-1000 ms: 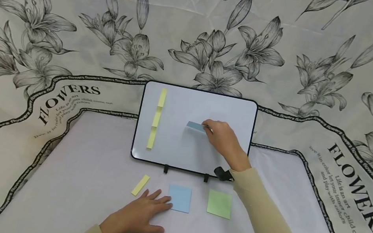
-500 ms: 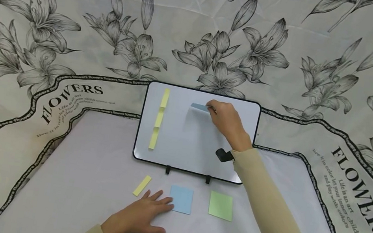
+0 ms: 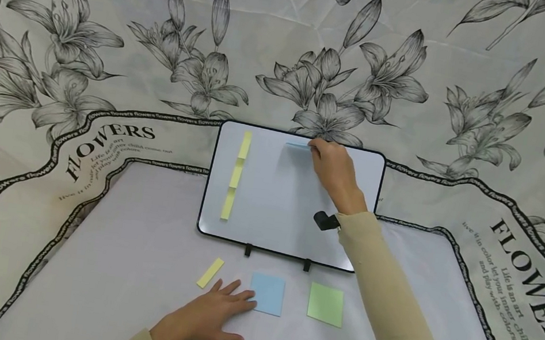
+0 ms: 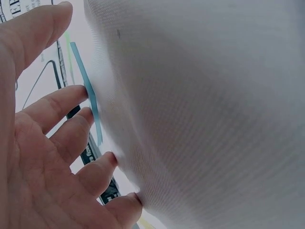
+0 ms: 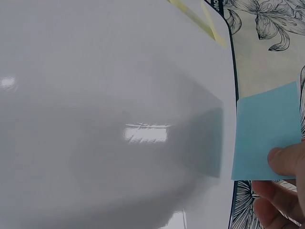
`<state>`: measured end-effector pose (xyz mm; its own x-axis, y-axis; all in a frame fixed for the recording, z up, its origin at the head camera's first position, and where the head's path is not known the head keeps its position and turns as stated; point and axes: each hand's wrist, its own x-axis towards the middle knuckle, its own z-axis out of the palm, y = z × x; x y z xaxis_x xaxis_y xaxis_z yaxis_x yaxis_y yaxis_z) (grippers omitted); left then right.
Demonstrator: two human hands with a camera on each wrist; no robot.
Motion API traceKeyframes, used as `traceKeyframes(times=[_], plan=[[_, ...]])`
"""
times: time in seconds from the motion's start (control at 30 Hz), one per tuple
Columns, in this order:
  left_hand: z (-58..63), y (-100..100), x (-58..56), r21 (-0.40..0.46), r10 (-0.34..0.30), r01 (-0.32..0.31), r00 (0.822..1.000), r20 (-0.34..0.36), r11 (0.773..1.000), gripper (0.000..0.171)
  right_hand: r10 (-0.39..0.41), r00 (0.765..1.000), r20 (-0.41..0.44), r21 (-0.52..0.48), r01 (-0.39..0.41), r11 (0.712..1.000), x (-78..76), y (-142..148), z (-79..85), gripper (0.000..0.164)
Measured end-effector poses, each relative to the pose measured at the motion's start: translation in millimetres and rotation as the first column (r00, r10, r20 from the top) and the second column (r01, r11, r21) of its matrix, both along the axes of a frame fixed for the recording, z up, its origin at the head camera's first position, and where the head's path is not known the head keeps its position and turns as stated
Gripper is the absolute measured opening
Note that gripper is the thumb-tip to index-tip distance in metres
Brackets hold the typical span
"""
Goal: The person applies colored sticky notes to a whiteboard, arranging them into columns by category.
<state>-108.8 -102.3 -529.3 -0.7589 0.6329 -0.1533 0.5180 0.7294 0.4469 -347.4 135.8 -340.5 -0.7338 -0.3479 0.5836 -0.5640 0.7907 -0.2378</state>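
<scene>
My right hand (image 3: 335, 173) pinches a light blue sticky note (image 5: 267, 129) by one edge, thumb on its face. In the head view the note (image 3: 298, 146) appears nearly edge-on, close to the top edge of a whiteboard (image 3: 272, 210). Whether it touches the board I cannot tell. My left hand (image 3: 210, 315) rests on the white tabletop with fingers spread. Its fingertips touch the corner of a blue sticky-note pad (image 3: 268, 294), which the left wrist view shows from the side.
Yellow strips (image 3: 236, 176) form a column on the board's left side. A small yellow strip pad (image 3: 210, 273) lies by my left fingers, a green pad (image 3: 326, 304) further right. Black feet (image 3: 248, 250) support the board before a flowered cloth (image 3: 201, 79).
My right hand has risen with the blue note from the middle of the whiteboard to near its top edge. The left hand has stayed by the blue pad.
</scene>
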Motion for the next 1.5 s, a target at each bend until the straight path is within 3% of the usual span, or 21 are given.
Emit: traceKeyframes(times=[1.07, 1.5], plan=[[-2.6, 1, -2.5, -0.028, -0.008, 0.007, 1.000, -0.008, 1.000, 0.069, -0.068, 0.997, -0.036, -0.037, 0.067, 0.997, -8.2, -5, -15.0, 0.017], [-2.1, 1, -0.9, -0.023, -0.005, 0.005, 1.000, -0.013, 1.000, 0.068, -0.049, 0.998, -0.044, 0.009, 0.049, 0.999, -4.7, -5, -38.2, 0.017]])
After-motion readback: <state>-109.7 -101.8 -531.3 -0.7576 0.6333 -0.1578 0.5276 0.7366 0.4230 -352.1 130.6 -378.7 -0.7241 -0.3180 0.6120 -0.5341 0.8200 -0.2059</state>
